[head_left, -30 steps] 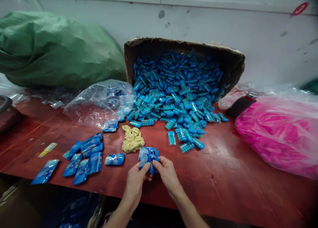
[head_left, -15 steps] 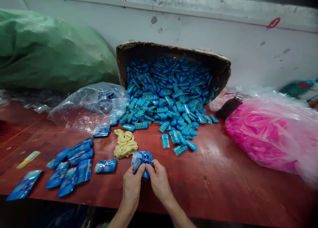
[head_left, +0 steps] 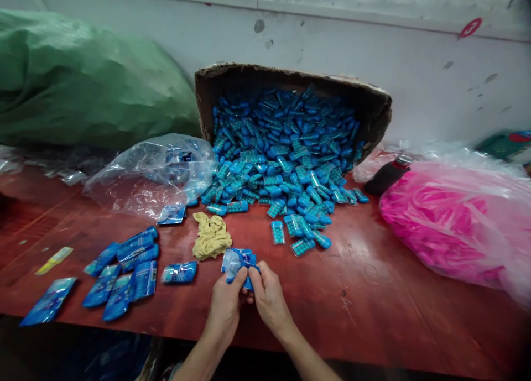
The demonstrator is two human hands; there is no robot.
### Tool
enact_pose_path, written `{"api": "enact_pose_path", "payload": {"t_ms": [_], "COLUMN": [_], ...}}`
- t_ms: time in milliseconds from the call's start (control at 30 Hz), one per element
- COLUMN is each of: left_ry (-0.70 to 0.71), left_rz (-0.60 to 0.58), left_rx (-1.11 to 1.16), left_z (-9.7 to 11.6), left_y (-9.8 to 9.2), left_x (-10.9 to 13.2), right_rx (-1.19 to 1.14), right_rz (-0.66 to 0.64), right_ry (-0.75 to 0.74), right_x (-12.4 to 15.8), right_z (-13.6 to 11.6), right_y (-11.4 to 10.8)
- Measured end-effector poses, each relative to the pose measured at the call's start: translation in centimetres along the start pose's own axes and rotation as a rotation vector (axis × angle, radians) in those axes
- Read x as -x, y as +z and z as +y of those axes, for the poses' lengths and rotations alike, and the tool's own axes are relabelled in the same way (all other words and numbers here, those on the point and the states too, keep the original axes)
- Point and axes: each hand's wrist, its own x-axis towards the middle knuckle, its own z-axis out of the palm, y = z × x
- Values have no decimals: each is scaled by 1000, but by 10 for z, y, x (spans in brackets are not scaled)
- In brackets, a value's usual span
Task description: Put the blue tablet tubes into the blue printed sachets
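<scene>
Both my left hand (head_left: 228,296) and my right hand (head_left: 269,293) pinch a blue printed packet (head_left: 244,257) near the table's front edge. The thumbs and fingertips of the two hands nearly meet at its lower side, and the fingers hide part of it. Just beyond the packet lies a crumpled yellow cloth (head_left: 211,235). To the left of my hands a single filled blue packet (head_left: 179,272) rests flat. Farther left is a loose group of similar blue packets (head_left: 118,292).
A cardboard box (head_left: 385,113) on its side spills small clear bottles with blue caps (head_left: 286,171) onto the red table (head_left: 332,314). A clear plastic bag (head_left: 124,176) and green sack (head_left: 91,82) stand left. Right are a dark bottle (head_left: 388,176) and pink-filled bag (head_left: 440,226).
The packet has shifted in my fingers, with a pale part of it now facing up. My hands stay close together, and the view has moved slightly.
</scene>
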Motion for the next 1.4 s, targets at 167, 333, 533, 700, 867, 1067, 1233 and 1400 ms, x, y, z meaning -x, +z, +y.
{"api": "enact_pose_path", "payload": {"t_ms": [167,333,533,700,867,1067,1233,1400], "left_ry": [-147,-250,-268,-312,-311,-274,-242,-178], "left_rz": [-145,-52,-34,16,82,49,67,36], "left_rx": [-71,-18,60,115,116,128,150,129], "left_z": [15,11,5,6,4,0,0,-1], "left_y": [-12,-19,-22,-22,-17,-14,-16,-17], "left_x": [5,7,9,8,7,8,9,9], "right_rx": [75,707,771,526,-547,-673,-609,-578], "right_rz": [-141,146,150,46,-71,-36,-4,57], "right_ry": [-55,6,117,109,210,179,156,159], "right_x": [-10,-51,-92,-73,-26,-5,-2,4], "right_z": [0,-3,6,8,-1,-3,-3,-4], "right_y": [-17,-39,-41,-47,-49,-38,-34,-29]}}
